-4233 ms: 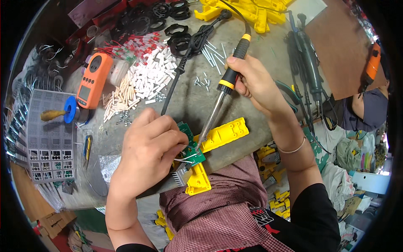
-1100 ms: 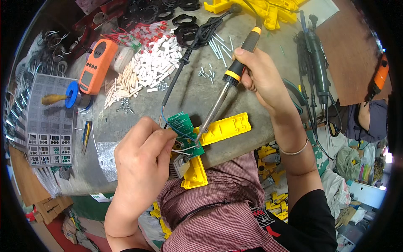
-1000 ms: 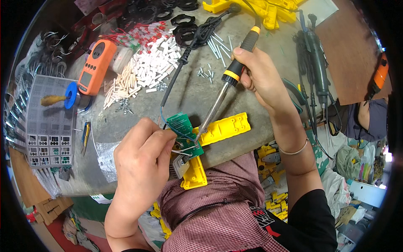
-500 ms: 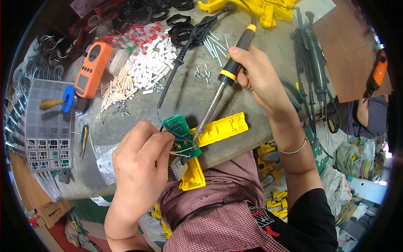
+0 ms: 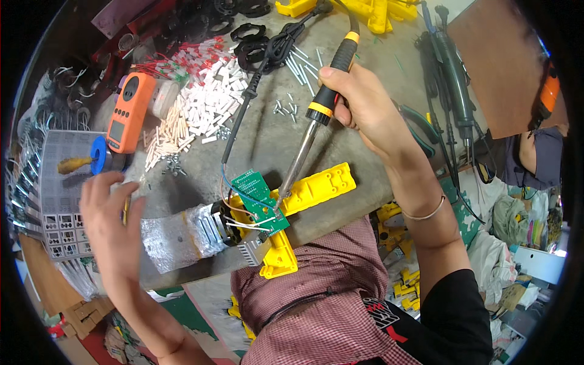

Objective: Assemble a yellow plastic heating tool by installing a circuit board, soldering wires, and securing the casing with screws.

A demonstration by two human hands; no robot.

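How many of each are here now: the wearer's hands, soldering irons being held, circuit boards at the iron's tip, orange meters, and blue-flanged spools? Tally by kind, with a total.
Wearer's hands, left hand and right hand: 2
Held soldering iron: 1
Green circuit board: 1
Orange meter: 1
Blue-flanged spool: 1
Total: 6

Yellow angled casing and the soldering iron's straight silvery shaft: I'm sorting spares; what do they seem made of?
Yellow angled casing: probably moulded plastic, satin, from its even colour and raised posts. Straight silvery shaft: likely polished metal, from bright reflections; exact metal unclear.
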